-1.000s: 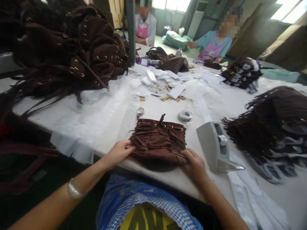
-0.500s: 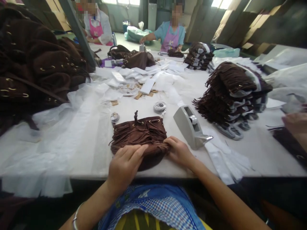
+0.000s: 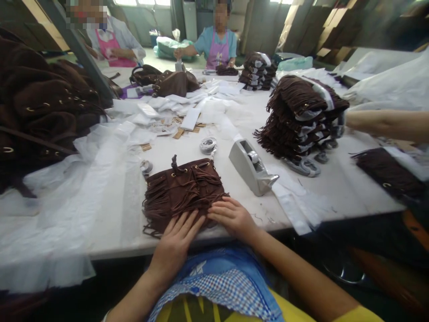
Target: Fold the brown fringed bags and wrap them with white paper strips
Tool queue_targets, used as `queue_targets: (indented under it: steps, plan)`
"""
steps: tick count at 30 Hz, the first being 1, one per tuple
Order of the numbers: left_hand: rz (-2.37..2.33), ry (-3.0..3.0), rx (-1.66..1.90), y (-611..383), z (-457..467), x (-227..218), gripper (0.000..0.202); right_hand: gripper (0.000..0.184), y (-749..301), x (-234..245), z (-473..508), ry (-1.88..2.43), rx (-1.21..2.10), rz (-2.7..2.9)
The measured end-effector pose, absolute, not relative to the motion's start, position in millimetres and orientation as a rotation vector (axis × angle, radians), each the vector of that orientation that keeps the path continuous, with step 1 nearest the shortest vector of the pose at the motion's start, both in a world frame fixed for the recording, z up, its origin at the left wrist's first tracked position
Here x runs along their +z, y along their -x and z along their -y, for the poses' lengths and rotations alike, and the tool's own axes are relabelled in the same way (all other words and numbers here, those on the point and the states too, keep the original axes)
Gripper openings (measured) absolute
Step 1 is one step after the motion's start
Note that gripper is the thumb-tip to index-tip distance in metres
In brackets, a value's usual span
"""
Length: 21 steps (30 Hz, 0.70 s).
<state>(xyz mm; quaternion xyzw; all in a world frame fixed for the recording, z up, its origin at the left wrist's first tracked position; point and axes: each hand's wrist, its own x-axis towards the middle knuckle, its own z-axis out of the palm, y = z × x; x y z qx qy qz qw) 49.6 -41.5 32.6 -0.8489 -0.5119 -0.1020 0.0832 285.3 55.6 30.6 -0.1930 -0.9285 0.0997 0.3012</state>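
Note:
A dark brown fringed bag (image 3: 181, 185) with gold eyelets and a drawstring lies flat on the table in front of me. My left hand (image 3: 177, 235) rests on its near edge, fingers stretched out over the fringe. Beside it, my right hand (image 3: 231, 214) lies flat with its fingertips on the bag's lower right corner. Neither hand grips anything. Just right of the bag stands a grey tape dispenser (image 3: 250, 167). Beyond the bag's top edge sit a coiled grey strap or chain (image 3: 208, 145) and a smaller wrapped bundle (image 3: 146, 167).
Brown bags are heaped at the left (image 3: 43, 98). A stack of wrapped fringed bags (image 3: 298, 116) stands at right, near another person's arm (image 3: 385, 123) and another bag (image 3: 389, 172). White plastic sheets (image 3: 103, 170) cover the left side. Two people (image 3: 219, 44) are across the table.
My hands have gone from holding the bag's near edge to lying flat on it, and the fringe now spreads over that edge. At right, another person's arm has moved toward the stack.

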Motion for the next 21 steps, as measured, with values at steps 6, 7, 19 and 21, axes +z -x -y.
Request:
queue_targets:
  steps: [6, 7, 19, 21]
  plan:
    - [1.546, 2.559, -0.174, -44.4, 40.5, 40.5, 0.066, 0.026, -308.5, 25.4, -69.9, 0.730, 0.326, 2.360]
    - [1.546, 2.551, -0.166, -46.0, 39.8, 40.8, 0.067, 0.027, -310.7, 27.9, -69.6, 0.812, 0.351, 2.281]
    - [1.445, 2.535, -0.300, -40.1, 46.3, 20.6, 0.070, 0.023, -259.1, 41.3, -123.4, 1.513, 0.740, 2.141]
    - [1.412, 2.559, -0.340, -36.7, 45.5, 19.5, 0.063, 0.018, -267.0, 40.9, -129.1, 1.551, 0.770, 2.143]
